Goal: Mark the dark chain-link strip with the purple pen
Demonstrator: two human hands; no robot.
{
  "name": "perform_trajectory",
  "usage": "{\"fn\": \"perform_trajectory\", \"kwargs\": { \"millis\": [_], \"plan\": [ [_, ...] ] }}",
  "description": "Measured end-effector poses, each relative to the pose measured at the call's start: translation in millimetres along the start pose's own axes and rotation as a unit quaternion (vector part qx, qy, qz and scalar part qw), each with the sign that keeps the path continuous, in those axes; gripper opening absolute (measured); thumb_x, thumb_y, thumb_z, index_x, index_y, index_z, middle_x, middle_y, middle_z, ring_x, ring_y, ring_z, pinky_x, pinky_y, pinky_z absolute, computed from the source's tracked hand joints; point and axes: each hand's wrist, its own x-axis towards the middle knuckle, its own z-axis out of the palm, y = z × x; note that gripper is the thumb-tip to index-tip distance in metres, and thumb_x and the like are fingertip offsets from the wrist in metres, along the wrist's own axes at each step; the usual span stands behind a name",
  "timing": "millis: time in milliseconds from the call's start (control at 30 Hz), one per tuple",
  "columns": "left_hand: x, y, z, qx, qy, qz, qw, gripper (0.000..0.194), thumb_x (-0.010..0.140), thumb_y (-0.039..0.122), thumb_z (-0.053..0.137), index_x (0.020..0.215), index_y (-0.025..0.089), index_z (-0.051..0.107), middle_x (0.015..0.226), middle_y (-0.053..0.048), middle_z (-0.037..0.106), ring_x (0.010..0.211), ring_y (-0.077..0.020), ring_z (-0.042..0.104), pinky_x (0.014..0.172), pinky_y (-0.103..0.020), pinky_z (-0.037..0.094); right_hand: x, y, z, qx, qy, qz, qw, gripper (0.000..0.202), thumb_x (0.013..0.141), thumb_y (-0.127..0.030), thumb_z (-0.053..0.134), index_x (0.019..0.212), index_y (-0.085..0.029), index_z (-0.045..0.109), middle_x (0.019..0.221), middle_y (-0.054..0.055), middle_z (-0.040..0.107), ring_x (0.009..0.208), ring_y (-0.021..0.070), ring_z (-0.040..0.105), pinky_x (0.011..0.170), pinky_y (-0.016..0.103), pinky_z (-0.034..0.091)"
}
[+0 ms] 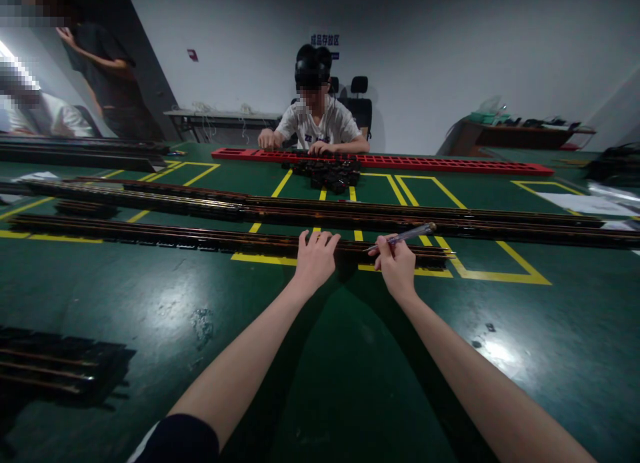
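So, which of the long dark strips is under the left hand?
The strip whose end lies just past the right hand; the others lie farther back or at lower left.

The head view looks forward and down from just above the green worktable. It reaches the back wall.

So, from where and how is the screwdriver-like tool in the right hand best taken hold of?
Probably by the thick, translucent handle of the screwdriver-like tool, coming from the right of the picture. The handle's end slants up, free beyond the right hand, while the thin shaft points left and down toward the dark strip, so it offers less to grip.
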Motion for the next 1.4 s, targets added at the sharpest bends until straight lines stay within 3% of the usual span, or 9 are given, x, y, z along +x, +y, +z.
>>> {"fn": "perform_trajectory", "kwargs": {
  "millis": [433,833,1400],
  "plan": [
    [-0.2,-1.0,2.4,0.003,0.002,0.0,1.0,0.041,0.088,0.011,0.037,0.12,0.02,0.061,0.119,-0.009,0.065,0.114,-0.0254,0.056,0.107,-0.052,0.032,-0.3,0.6,-0.5,0.013,0.048,0.012,0.999,0.041,0.081,-0.061,0.053,0.075,-0.02,0.05,0.058,-0.002,0.059,0.038,0.0098,0.05,0.037,0.022,0.039],
    [0.2,-0.6,0.6,-0.008,-0.009,-0.001,1.0,0.041,0.089,0.012,0.036,0.121,0.019,0.061,0.119,-0.009,0.066,0.115,-0.0256,0.056,0.108,-0.052,0.032,0.5,1.9,-0.9,0.018,0.038,0.008,0.999,0.039,0.082,-0.059,0.054,0.076,-0.02,0.05,0.058,-0.002,0.058,0.038,0.0096,0.05,0.037,0.022,0.04],
    [-1.3,-0.4,3.9,0.041,0.026,-0.041,0.998,0.037,0.085,0.007,0.041,0.112,0.018,0.064,0.114,-0.009,0.068,0.111,-0.0261,0.057,0.105,-0.051,0.033,0.7,5.0,0.5,0.015,0.013,-0.012,1.0,0.036,0.083,-0.055,0.054,0.077,-0.019,0.052,0.062,0.002,0.065,0.038,0.0097,0.05,0.037,0.022,0.04]
  ]
}}
